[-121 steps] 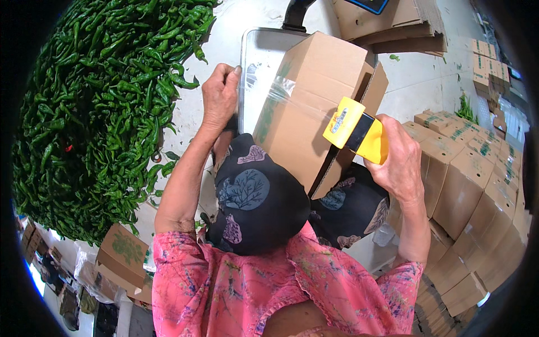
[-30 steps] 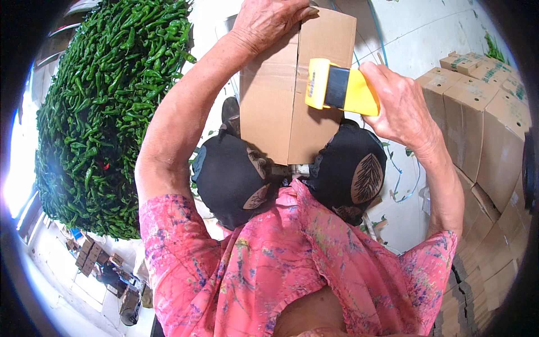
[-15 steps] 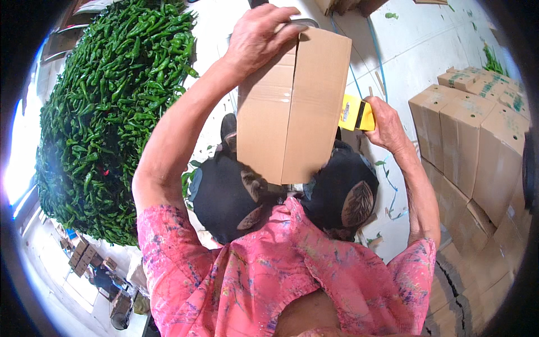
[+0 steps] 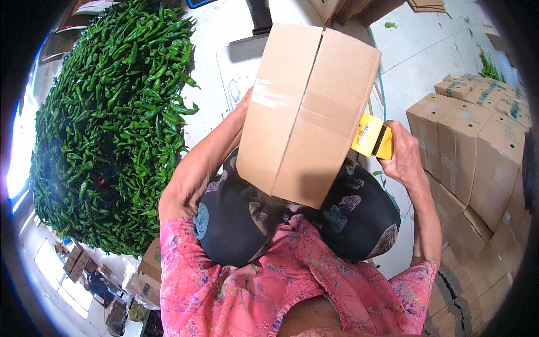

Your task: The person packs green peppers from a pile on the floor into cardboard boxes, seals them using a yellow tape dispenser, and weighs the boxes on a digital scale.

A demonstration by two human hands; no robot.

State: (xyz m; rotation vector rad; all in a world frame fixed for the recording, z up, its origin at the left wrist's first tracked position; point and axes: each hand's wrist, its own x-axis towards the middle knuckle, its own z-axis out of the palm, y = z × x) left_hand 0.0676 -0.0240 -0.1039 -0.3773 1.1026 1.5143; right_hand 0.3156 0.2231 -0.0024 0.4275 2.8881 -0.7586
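Note:
A brown cardboard box [image 4: 306, 112] stands tilted between my knees, its two top flaps meeting along a seam that runs away from me. A shiny strip of clear tape lies across the left flap. My left hand [image 4: 245, 108] is at the box's left side, its fingers hidden behind the cardboard. Close by the right side, my right hand [image 4: 403, 151] grips a yellow tape dispenser [image 4: 368, 135] with a black stripe. The dispenser's front end is right at the box's edge; whether it touches cannot be made out.
A large heap of green peppers [image 4: 112, 129] rises on my left. Stacked cardboard boxes [image 4: 449, 135] stand on the right. Flat cardboard [image 4: 373, 8] and a dark post on a pale base [image 4: 258, 17] are at the far side. Bits of leaf lie on the white floor.
My left hand has left the box's far end and come down its left side. The box has shifted right and leans differently. My right hand with the tape dispenser has moved nearer and rightward.

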